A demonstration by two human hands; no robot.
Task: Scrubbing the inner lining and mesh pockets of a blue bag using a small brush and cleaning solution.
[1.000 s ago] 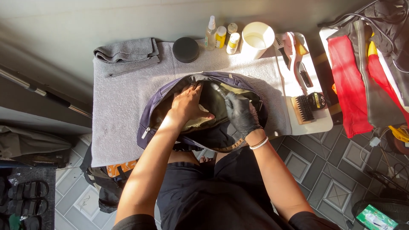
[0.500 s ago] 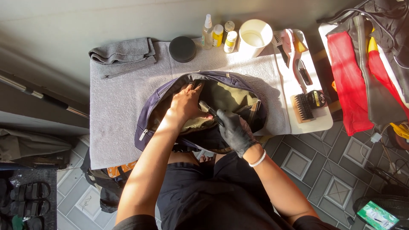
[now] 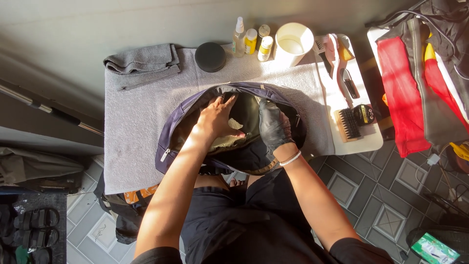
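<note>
Hands are both inside the open purple bag (image 3: 195,105), which lies unzipped on the grey towel-covered table (image 3: 132,146), near its front edge and about midway along. The bare left hand (image 3: 215,117) presses flat on the olive lining with fingers spread, closed on nothing. The right hand (image 3: 273,126), in a black glove, curls down into the bag's right side; whether it grips anything I cannot tell, as its fingertips are hidden in the lining. By my judgement the step in hand is working over the bag's inside, the left hand holding the lining taut. Carrying on would call for the mouth kept wide and the lining kept flat. Along the back edge stand a folded grey cloth (image 3: 141,61), a round black tin (image 3: 210,56), small bottles (image 3: 251,41) and a white cup (image 3: 293,44); a brush (image 3: 348,124) lies by the right edge
</note>
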